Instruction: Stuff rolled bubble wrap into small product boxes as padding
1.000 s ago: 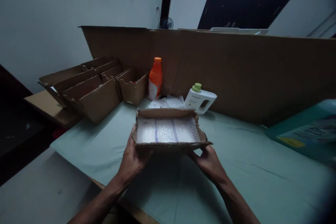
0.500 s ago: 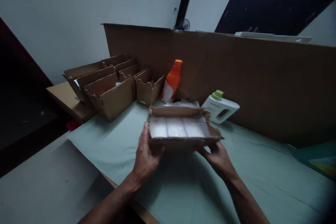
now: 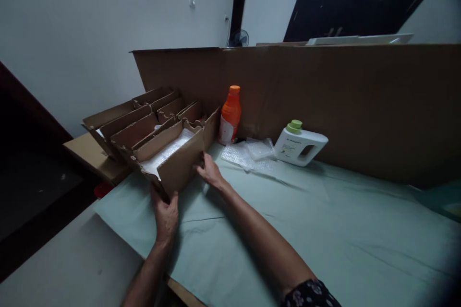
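Observation:
An open cardboard box (image 3: 182,165) with white bubble wrap (image 3: 168,153) inside is between my two hands, tilted beside the other cardboard boxes (image 3: 137,127) at the left of the table. My left hand (image 3: 165,216) grips its near left end, thumb on the front wall. At the right end, my right hand (image 3: 210,170) holds the lower corner, fingertips partly hidden by the cardboard. Behind my right hand stands an orange bottle (image 3: 230,116), close to the boxes.
Loose bubble wrap sheets (image 3: 248,153) lie beside a white jug with a green cap (image 3: 300,146). A tall cardboard panel (image 3: 342,105) borders the back of the table, which has a pale green cover (image 3: 324,230). A flat cardboard piece (image 3: 97,156) sits under the boxes at left.
Both hands have carried the box from the table's middle leftward, up against the other boxes. The bubble wrap sheets behind it have come into view. The camera has shifted slightly.

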Demonstrator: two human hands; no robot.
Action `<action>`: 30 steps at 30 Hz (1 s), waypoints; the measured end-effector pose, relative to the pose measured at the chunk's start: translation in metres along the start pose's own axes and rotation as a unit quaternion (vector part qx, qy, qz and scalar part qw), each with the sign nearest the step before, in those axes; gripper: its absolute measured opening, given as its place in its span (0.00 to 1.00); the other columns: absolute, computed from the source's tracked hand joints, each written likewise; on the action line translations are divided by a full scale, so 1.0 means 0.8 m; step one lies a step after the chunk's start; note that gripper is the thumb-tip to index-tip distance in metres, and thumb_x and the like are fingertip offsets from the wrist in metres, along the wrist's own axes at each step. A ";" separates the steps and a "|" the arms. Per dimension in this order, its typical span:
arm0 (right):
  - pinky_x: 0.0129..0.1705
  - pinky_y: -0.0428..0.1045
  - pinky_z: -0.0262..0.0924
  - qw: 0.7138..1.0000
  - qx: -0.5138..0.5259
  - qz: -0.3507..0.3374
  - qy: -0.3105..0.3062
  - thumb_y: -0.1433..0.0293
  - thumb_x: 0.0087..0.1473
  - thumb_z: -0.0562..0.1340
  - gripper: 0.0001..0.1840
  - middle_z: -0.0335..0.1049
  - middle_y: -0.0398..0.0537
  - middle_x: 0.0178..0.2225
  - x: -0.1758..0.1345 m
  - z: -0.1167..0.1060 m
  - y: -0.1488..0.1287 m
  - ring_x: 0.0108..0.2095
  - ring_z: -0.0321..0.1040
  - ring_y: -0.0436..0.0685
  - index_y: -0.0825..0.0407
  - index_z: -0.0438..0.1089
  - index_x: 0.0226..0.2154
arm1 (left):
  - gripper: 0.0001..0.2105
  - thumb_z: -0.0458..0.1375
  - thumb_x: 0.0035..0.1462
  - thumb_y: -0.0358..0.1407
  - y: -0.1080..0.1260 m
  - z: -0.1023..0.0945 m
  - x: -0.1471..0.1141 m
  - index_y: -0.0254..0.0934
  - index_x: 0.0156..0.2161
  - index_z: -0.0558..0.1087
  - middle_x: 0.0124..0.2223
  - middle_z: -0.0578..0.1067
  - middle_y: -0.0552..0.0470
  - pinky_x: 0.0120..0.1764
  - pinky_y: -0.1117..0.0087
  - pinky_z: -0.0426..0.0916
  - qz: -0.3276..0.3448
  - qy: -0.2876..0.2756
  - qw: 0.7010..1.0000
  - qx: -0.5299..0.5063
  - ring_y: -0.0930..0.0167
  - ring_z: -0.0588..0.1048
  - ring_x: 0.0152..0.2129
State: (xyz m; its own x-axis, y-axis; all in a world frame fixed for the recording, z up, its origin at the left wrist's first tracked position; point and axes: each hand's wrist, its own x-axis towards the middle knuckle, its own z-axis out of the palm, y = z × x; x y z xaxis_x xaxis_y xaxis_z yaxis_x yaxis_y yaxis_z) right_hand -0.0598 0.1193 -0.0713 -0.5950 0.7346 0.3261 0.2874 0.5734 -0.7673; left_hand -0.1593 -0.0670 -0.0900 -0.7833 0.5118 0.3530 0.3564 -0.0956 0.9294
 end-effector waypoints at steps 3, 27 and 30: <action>0.66 0.61 0.54 0.998 -0.048 -0.005 -0.043 0.66 0.52 0.66 0.45 0.57 0.64 0.67 -0.025 0.019 0.009 0.66 0.57 0.66 0.56 0.51 0.68 | 0.33 0.58 0.60 0.41 -0.004 0.005 0.001 0.38 0.68 0.56 0.67 0.65 0.41 0.66 0.61 0.60 -0.040 0.007 0.999 0.031 0.62 0.67 0.63; 0.65 0.62 0.49 0.948 -0.249 -0.156 -0.125 0.54 0.63 0.60 0.28 0.61 0.62 0.64 -0.205 0.001 -0.046 0.65 0.54 0.67 0.56 0.65 0.57 | 0.21 0.56 0.50 0.40 -0.020 0.019 0.014 0.32 0.48 0.74 0.49 0.78 0.37 0.58 0.52 0.67 -0.034 0.061 0.985 0.161 0.53 0.76 0.50; 0.65 0.62 0.51 0.941 -0.255 -0.182 -0.132 0.52 0.63 0.61 0.29 0.62 0.60 0.64 -0.242 -0.006 -0.053 0.64 0.55 0.66 0.54 0.65 0.58 | 0.19 0.56 0.46 0.38 -0.015 0.018 0.013 0.31 0.43 0.75 0.44 0.79 0.35 0.54 0.51 0.70 -0.039 0.071 0.981 0.175 0.50 0.77 0.47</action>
State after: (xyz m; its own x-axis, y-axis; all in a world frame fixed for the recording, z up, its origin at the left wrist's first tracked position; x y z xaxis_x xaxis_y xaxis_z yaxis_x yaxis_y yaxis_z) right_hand 0.0467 -0.0454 -0.0997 -0.8695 0.3795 0.3163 0.3117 0.9181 -0.2447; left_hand -0.1642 -0.0483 -0.0995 -0.8693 0.3799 0.3162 0.4258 0.2504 0.8695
